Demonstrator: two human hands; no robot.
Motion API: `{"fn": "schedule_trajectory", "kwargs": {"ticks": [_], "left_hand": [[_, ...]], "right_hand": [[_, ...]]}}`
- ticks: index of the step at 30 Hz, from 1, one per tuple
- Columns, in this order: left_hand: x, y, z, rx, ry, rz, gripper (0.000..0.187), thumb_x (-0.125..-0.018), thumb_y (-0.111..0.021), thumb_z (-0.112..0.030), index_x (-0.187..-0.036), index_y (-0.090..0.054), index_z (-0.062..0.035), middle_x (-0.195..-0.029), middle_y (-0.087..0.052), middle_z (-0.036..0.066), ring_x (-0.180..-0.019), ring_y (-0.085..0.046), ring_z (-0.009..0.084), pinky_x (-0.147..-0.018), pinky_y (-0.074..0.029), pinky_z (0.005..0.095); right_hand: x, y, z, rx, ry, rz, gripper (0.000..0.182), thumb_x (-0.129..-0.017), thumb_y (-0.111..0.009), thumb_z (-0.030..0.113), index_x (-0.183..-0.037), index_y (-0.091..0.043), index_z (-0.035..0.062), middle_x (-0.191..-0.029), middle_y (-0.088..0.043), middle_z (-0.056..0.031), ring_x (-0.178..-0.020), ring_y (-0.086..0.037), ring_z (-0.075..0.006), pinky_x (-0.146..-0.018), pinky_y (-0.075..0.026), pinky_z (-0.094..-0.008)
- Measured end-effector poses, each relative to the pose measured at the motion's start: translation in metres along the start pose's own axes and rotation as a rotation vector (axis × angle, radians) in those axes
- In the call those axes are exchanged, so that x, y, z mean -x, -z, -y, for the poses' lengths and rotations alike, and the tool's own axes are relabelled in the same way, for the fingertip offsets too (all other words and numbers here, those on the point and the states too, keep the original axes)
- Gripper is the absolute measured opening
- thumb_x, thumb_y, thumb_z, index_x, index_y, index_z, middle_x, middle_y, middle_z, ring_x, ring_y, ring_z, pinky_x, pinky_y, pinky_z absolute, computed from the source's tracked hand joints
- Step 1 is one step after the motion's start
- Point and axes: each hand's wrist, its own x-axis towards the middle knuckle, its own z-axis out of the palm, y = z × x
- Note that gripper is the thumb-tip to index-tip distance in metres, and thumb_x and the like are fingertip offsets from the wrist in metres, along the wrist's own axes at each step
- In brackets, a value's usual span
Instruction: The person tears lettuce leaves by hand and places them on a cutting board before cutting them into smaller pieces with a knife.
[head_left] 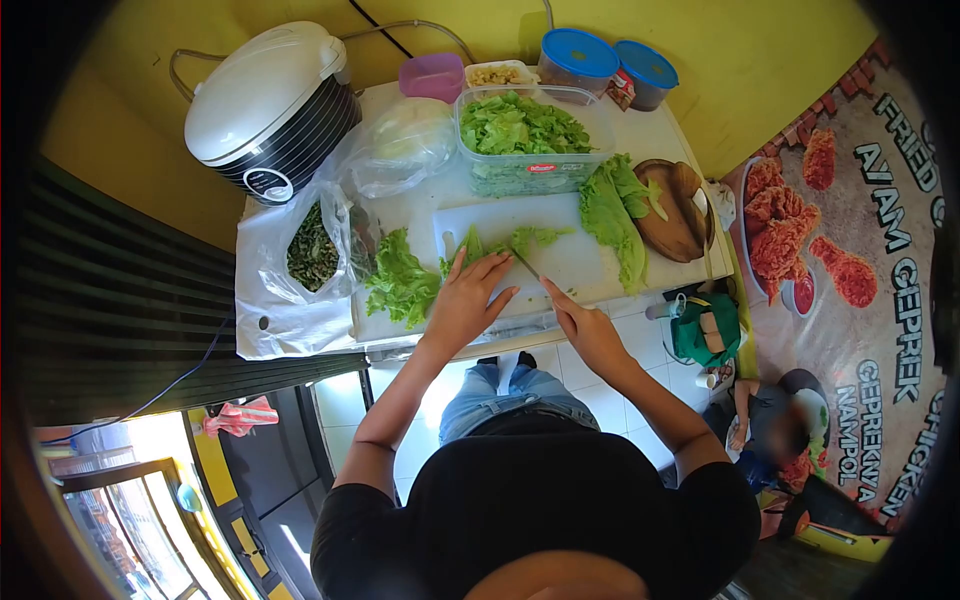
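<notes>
Green lettuce leaf [500,245] lies on the white cutting board [580,255], pinned under the flattened left hand [468,300]; the right hand [585,325] grips a knife [527,265]. Curled fingertips would probably keep slicing safer.

Head cam, high overhead, facing down, wide.

The knife [527,266] is mostly hidden by the right hand [585,325]; the leaf under the left hand [468,300] at nine o'clock is covered.
</notes>
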Motion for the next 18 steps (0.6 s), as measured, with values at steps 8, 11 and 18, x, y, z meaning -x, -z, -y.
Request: {"fn": "schedule_trajectory", "kwargs": {"ticks": [8, 11, 18], "left_hand": [[-0.001, 0.013, 0.004, -0.007, -0.024, 0.055, 0.039, -0.091, -0.062, -0.028, -0.123, -0.06, -0.0058, -0.123, -0.059, 0.011, -0.116, -0.056, 0.027, -0.111, -0.031, 0.048], [-0.019, 0.015, 0.003, 0.025, -0.034, 0.005, 0.036, -0.091, -0.062, -0.024, -0.124, -0.06, -0.0105, -0.126, -0.059, 0.01, -0.119, -0.054, 0.0286, -0.11, -0.032, 0.0502], [-0.051, 0.004, 0.03, -0.011, -0.156, 0.148, 0.035, -0.091, -0.06, -0.02, -0.124, -0.06, -0.01, -0.131, -0.055, 0.009, -0.126, -0.048, 0.0276, -0.112, -0.028, 0.0508]], "right_hand": [[0.01, 0.026, 0.002, -0.176, -0.081, 0.07, 0.047, -0.097, -0.051, 0.02, -0.143, -0.044, 0.0274, -0.071, -0.063, -0.0211, -0.061, -0.063, -0.0356, -0.059, -0.05, -0.0395], [0.014, 0.031, -0.002, -0.14, -0.1, 0.036, 0.047, -0.097, -0.051, 0.02, -0.143, -0.044, 0.028, -0.07, -0.062, -0.0207, -0.058, -0.062, -0.0341, -0.059, -0.049, -0.0384], [0.02, 0.045, -0.004, -0.191, -0.201, -0.021, 0.046, -0.098, -0.05, 0.019, -0.143, -0.045, 0.0271, -0.067, -0.06, -0.0208, -0.055, -0.061, -0.0285, -0.059, -0.048, -0.0358]]}}
